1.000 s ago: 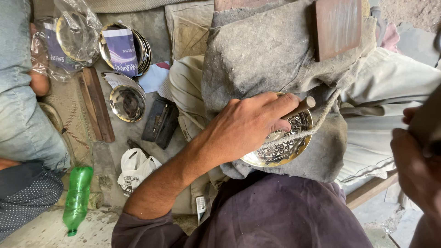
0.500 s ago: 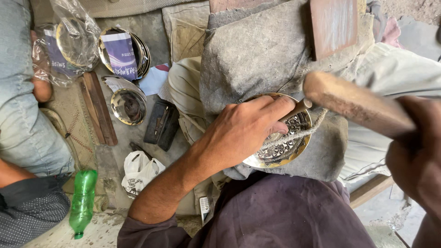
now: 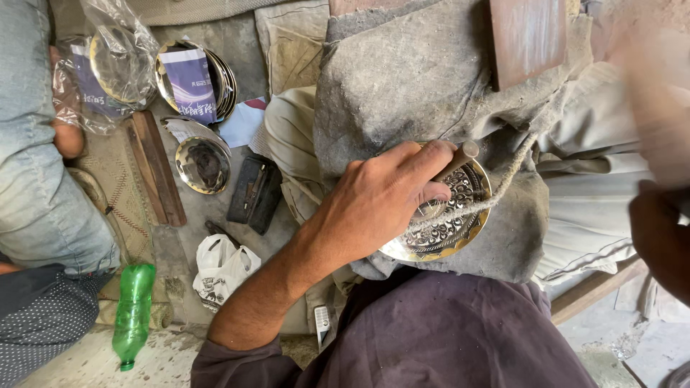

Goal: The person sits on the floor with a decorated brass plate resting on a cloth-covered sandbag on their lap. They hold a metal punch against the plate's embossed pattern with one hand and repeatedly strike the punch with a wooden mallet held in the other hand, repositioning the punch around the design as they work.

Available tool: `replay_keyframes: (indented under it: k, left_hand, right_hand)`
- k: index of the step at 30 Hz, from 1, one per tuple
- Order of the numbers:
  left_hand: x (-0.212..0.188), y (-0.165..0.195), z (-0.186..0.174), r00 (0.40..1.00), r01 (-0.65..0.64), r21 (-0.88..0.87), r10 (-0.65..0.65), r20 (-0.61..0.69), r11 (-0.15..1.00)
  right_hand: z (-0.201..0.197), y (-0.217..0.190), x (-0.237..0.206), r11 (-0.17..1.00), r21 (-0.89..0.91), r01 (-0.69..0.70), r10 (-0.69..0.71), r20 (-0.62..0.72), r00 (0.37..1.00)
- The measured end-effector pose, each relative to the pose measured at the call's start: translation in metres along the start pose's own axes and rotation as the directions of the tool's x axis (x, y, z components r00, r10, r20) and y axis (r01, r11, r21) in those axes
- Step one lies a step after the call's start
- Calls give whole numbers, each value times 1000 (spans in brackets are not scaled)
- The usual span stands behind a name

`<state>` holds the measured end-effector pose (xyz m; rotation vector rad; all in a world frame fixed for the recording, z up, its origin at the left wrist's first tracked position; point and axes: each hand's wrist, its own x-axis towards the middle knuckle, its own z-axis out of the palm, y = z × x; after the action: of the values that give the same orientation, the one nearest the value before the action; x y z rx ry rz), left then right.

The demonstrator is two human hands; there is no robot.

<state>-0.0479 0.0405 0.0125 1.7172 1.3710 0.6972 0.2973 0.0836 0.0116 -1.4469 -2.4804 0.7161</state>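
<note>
My left hand (image 3: 381, 201) rests on a round brass plate (image 3: 449, 233) with a pierced, engraved pattern. Its fingers are closed around a thin metal chisel (image 3: 462, 154) that stands tilted on the plate. The plate lies on a grey cloth-covered block (image 3: 417, 79), and a rope (image 3: 496, 201) runs across it. My right hand (image 3: 660, 241) is at the right edge, dark and blurred. It grips a wooden-handled hammer (image 3: 647, 100), which shows only as a pale smear above it.
On the floor to the left are a green plastic bottle (image 3: 133, 312), a white plastic bag (image 3: 219, 266), a black case (image 3: 255, 190), a small metal bowl (image 3: 203, 164), stacked plates (image 3: 223, 72) and a wooden strip (image 3: 154, 165). Another person's jeans-clad leg (image 3: 39, 208) fills the far left.
The hammer in my right hand swung in over the plate half a second ago and has moved back up to the right. My left hand stays on the chisel and plate.
</note>
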Motion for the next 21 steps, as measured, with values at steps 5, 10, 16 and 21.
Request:
replay_keyframes:
  k: [5,10,16,21]
  left_hand:
    - [-1,3,-2,999,-21,-9,20,-50,1000]
    - [-1,6,-4,999,-5,-15,4,-46,1000]
    - [-5,8,-7,997,-23,9,23,-72,1000]
    - [-5,6,-2,998,-2,23,3,-63,1000]
  right_hand:
    - [-1,-4,1,1000,0,-6,6,23,1000]
    - [1,-2,8,1000,2,-3,3,29,1000]
    - [-1,-4,11,1000,1,0,0,44,999]
    - [0,-8,14,1000,0,-8,8,30,1000]
